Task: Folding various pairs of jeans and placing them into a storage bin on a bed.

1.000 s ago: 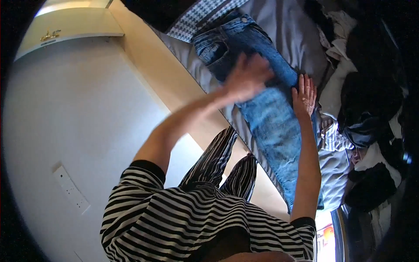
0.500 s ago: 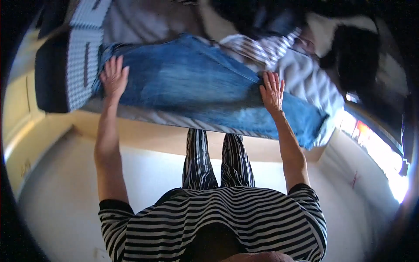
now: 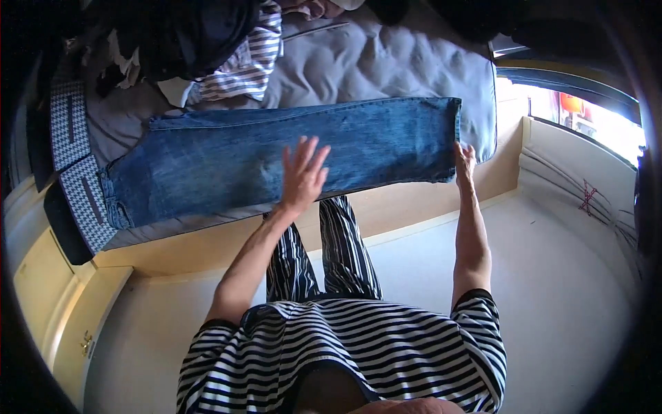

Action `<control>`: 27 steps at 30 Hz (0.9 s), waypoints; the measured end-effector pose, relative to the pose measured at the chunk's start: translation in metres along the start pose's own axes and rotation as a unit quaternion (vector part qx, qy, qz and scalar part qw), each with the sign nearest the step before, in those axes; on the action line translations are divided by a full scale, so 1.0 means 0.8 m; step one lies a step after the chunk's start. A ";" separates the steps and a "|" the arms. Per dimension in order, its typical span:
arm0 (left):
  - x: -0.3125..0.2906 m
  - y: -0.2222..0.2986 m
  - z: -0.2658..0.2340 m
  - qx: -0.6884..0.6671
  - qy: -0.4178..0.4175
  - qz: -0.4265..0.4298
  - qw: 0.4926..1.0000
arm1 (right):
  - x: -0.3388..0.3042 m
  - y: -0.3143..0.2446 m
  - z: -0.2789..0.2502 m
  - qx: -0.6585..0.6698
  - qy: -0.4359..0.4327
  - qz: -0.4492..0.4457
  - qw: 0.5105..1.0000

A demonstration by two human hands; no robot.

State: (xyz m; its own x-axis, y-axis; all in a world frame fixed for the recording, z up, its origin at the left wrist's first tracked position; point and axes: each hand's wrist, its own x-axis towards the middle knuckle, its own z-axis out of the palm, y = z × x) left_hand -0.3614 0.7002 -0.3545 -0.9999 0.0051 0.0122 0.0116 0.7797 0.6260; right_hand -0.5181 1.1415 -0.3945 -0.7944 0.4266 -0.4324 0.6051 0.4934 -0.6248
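Observation:
A pair of blue jeans (image 3: 227, 159), one leg folded over the other, lies lengthwise along the near edge of a grey padded mattress (image 3: 386, 65). Its waistband end is at the left, by a houndstooth-patterned panel; the leg hems are at the right. My left hand (image 3: 302, 178) is over the near middle of the jeans, fingers spread and holding nothing; whether it touches the cloth I cannot tell. At the hem's near right corner, my right hand (image 3: 466, 162) has its thumb and fingers closed on the denim edge.
A striped cloth (image 3: 241, 72) and dark clothing (image 3: 186, 41) are heaped at the back left. The houndstooth panel (image 3: 83, 193) borders the left end. A wooden bed base (image 3: 407, 207) drops to the pale floor (image 3: 538, 290); cords (image 3: 586, 196) hang at the right, below a bright window.
Both hands lay flat on the jeans before. My left hand has moved toward the middle and lifted; my right has moved to the hem. The leg end now lies straighter, and the view has shifted right.

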 end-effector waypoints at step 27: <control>-0.050 0.015 0.043 -0.227 0.054 -0.105 0.967 | -0.298 -0.337 -0.004 0.046 -0.296 -0.064 0.952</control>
State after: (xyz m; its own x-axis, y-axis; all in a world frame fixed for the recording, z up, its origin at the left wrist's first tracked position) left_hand -0.3212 0.7309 -0.3738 -0.9744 -0.2082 -0.0853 -0.1647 0.4020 0.9007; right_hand -0.4916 0.9088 -0.1209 -0.7692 -0.1478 -0.6216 0.5150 0.4325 -0.7401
